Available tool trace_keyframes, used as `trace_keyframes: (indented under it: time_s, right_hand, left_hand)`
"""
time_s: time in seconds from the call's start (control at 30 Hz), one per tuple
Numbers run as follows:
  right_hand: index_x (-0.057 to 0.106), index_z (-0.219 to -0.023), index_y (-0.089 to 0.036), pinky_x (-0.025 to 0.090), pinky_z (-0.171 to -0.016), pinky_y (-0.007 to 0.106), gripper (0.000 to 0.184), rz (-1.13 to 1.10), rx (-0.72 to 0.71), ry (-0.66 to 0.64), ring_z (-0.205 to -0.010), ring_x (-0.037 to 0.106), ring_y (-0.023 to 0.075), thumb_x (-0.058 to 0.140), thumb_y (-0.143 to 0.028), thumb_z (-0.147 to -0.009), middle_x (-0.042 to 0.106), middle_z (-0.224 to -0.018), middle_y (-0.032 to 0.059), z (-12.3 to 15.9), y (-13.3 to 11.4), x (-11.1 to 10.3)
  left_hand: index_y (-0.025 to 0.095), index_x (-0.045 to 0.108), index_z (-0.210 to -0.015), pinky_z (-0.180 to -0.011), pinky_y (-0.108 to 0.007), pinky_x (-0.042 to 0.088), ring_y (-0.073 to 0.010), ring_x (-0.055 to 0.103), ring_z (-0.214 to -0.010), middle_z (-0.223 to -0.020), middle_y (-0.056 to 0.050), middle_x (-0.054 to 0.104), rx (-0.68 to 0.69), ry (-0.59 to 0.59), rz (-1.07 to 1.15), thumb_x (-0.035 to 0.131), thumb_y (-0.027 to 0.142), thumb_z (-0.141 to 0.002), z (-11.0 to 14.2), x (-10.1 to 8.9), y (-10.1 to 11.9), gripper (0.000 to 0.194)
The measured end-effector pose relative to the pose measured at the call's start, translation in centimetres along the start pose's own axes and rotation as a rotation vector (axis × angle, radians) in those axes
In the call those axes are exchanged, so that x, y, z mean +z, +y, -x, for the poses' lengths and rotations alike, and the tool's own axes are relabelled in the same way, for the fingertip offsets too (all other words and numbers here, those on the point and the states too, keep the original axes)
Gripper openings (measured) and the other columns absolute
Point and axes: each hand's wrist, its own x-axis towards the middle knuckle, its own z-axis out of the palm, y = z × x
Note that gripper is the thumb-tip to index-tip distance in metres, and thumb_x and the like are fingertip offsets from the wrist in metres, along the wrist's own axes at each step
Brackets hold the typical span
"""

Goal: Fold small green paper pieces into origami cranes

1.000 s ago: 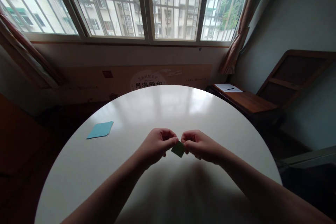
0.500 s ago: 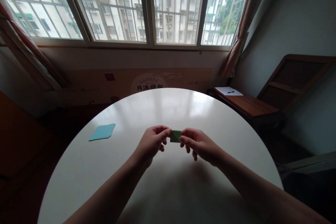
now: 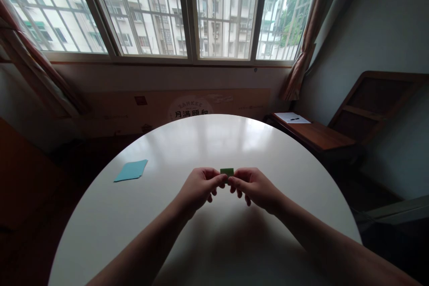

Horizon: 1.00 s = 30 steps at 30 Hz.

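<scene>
A small folded piece of green paper (image 3: 227, 172) is held up above the table, between my two hands. My left hand (image 3: 203, 185) pinches its left side, the thumb lying across the lower front. From the other side my right hand (image 3: 253, 184) grips it between thumb and fingers, with the remaining fingers curled below. Both thumb tips nearly meet and hide the lower part of the paper. On the table to the left lies a small stack of light blue square paper (image 3: 131, 170), apart from both hands.
Under my hands is a round white table (image 3: 201, 143). Beyond its right edge stands a wooden chair (image 3: 326, 135) with a white sheet (image 3: 284, 117) and a dark pen (image 3: 295, 119) on its seat. A printed cardboard panel (image 3: 248, 98) is below the barred window.
My left thumb has moved right, closer to my right thumb, and now covers more of the green paper. Less of the paper's front shows. The blue paper has stayed in place.
</scene>
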Motion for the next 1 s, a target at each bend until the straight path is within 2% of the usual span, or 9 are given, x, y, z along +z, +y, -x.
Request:
trace_keyframes:
  time_s: [0.3, 0.4, 0.5, 0.67, 0.83, 0.9, 1.0]
  right_hand:
    - [0.069, -0.088, -0.012, 0.042, -0.037, 0.015, 0.029, 0.022, -0.004, 0.055, -0.06, 0.059, 0.0125, 0.064, -0.041, -0.087, 0.067, -0.078, 0.0057, 0.1, -0.2, -0.1]
    - [0.07, -0.088, -0.013, 0.042, -0.037, 0.015, 0.027, 0.036, -0.004, 0.041, -0.06, 0.06, 0.0122, 0.063, -0.038, -0.088, 0.068, -0.078, 0.0057, 0.1, 0.0, -0.1]
    - [0.07, -0.088, -0.013, 0.043, -0.037, 0.015, 0.024, 0.069, -0.01, 0.015, -0.06, 0.06, 0.0124, 0.063, -0.036, -0.088, 0.068, -0.077, 0.0055, 0.1, 0.0, 0.0]
    - [0.07, -0.092, -0.014, 0.044, -0.037, 0.015, 0.02, 0.048, -0.077, 0.049, -0.062, 0.06, 0.0133, 0.063, -0.032, -0.088, 0.069, -0.079, 0.006, 0.6, -0.6, 0.3]
    - [0.071, -0.091, -0.014, 0.047, -0.038, 0.018, 0.018, -0.031, -0.183, 0.151, -0.067, 0.062, 0.0166, 0.07, -0.031, -0.084, 0.067, -0.075, 0.005, 1.0, -1.0, 0.4]
    - [0.071, -0.09, -0.015, 0.048, -0.039, 0.018, 0.018, -0.038, -0.216, 0.191, -0.067, 0.063, 0.0171, 0.07, -0.032, -0.085, 0.066, -0.075, 0.0048, 1.1, -1.1, 0.4]
    - [0.071, -0.089, -0.016, 0.048, -0.039, 0.019, 0.018, -0.022, -0.256, 0.228, -0.066, 0.062, 0.0165, 0.068, -0.033, -0.086, 0.065, -0.076, 0.0047, 1.2, -1.2, 0.4]
  left_hand:
    - [0.012, 0.07, -0.072, -0.043, -0.019, 0.038, -0.0119, 0.053, -0.058, -0.067, -0.003, 0.064, 0.003, -0.033, -0.027, 0.073, 0.04, -0.075, -0.3, -0.3, 0.0, 0.029]
    - [0.012, 0.074, -0.085, -0.045, -0.019, 0.042, -0.0144, 0.057, -0.064, -0.072, -0.005, 0.067, 0.065, -0.007, -0.03, 0.07, 0.042, -0.078, -0.3, -0.4, 0.0, 0.03]
    - [0.014, 0.074, -0.096, -0.046, -0.02, 0.044, -0.0162, 0.061, -0.068, -0.081, -0.007, 0.073, 0.14, 0.035, 0.004, 0.069, 0.035, -0.079, -0.3, -0.3, -0.2, 0.028]
    - [0.015, 0.076, -0.091, -0.046, -0.021, 0.047, -0.0174, 0.065, -0.067, -0.08, -0.007, 0.075, 0.296, 0.122, -0.011, 0.067, 0.022, -0.076, 0.0, -0.1, -0.3, 0.019]
    - [0.016, 0.077, -0.089, -0.049, -0.022, 0.049, -0.0171, 0.066, -0.065, -0.077, -0.007, 0.075, 0.459, 0.171, -0.034, 0.071, 0.023, -0.077, 0.9, 0.3, 0.6, 0.016]
    - [0.016, 0.077, -0.087, -0.048, -0.022, 0.049, -0.0158, 0.064, -0.062, -0.076, -0.006, 0.074, 0.486, 0.184, -0.036, 0.073, 0.024, -0.076, 1.1, 0.2, 0.9, 0.014]
    - [0.015, 0.077, -0.085, -0.046, -0.022, 0.047, -0.0138, 0.06, -0.056, -0.073, -0.006, 0.072, 0.449, 0.185, -0.034, 0.074, 0.029, -0.077, 1.2, 0.1, 1.1, 0.016]
